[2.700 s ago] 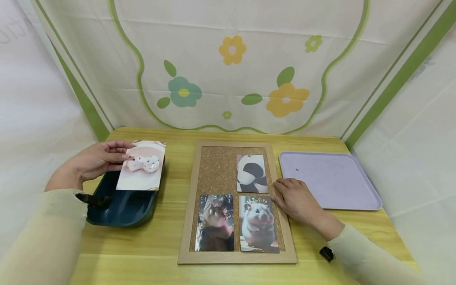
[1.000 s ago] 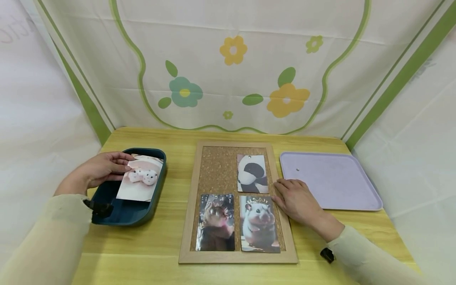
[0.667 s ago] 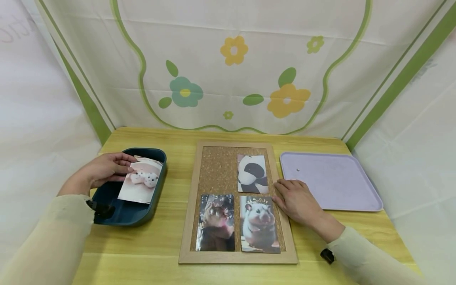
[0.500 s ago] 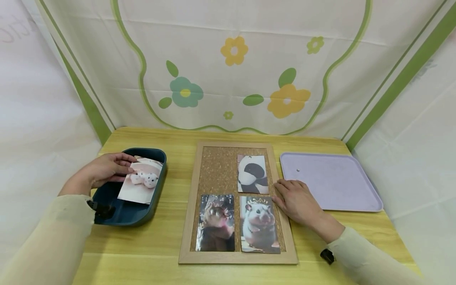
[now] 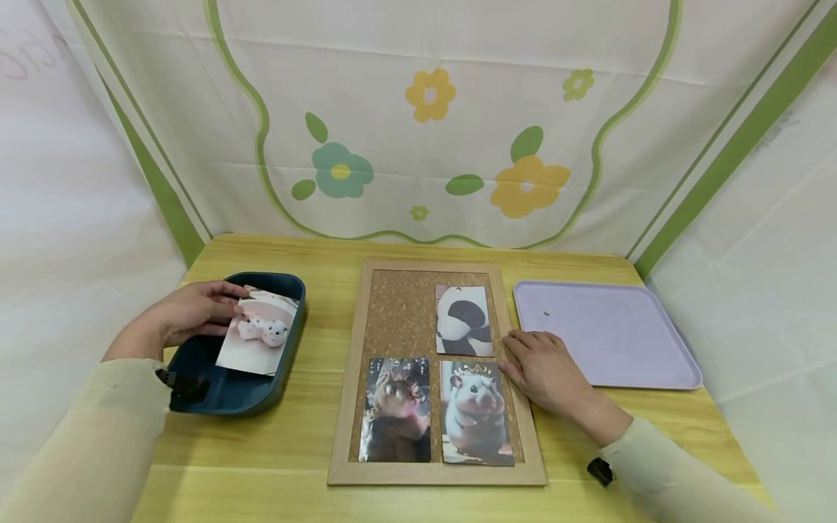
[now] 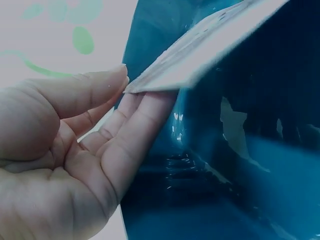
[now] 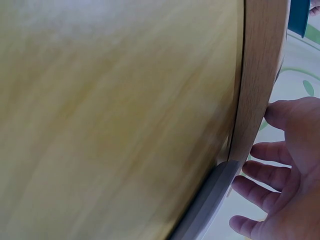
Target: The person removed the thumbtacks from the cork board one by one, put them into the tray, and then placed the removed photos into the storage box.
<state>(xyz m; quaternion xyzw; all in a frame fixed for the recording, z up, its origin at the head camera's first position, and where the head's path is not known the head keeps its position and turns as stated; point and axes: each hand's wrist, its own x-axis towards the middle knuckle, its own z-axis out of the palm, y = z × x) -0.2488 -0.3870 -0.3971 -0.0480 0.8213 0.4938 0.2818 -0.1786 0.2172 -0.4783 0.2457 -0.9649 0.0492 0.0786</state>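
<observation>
My left hand (image 5: 196, 312) pinches the left edge of a photo card (image 5: 259, 341) showing two white spotted toys. The card lies tilted within a dark blue bin (image 5: 245, 398); whether it touches the bin floor I cannot tell. In the left wrist view, the thumb is above the card's corner (image 6: 175, 72) and the fingers are beneath it. My right hand (image 5: 546, 370) rests at the right edge of a wood-framed corkboard (image 5: 395, 312), fingers loosely bent. On the board are a panda photo (image 5: 466, 323), a dark animal photo (image 5: 394, 414) and a white hamster photo (image 5: 477, 418).
A lilac tray (image 5: 621, 338) lies right of the board, with one small metallic pin (image 5: 546, 313) near its left side. A wooden table (image 5: 275, 472) carries everything. Printed flower fabric (image 5: 392, 123) hangs behind and along both sides.
Since the earliest frame, my left hand has lowered the photo card from above the bin's far end down into the bin. Over the last half second it barely moves. My right hand stays put.
</observation>
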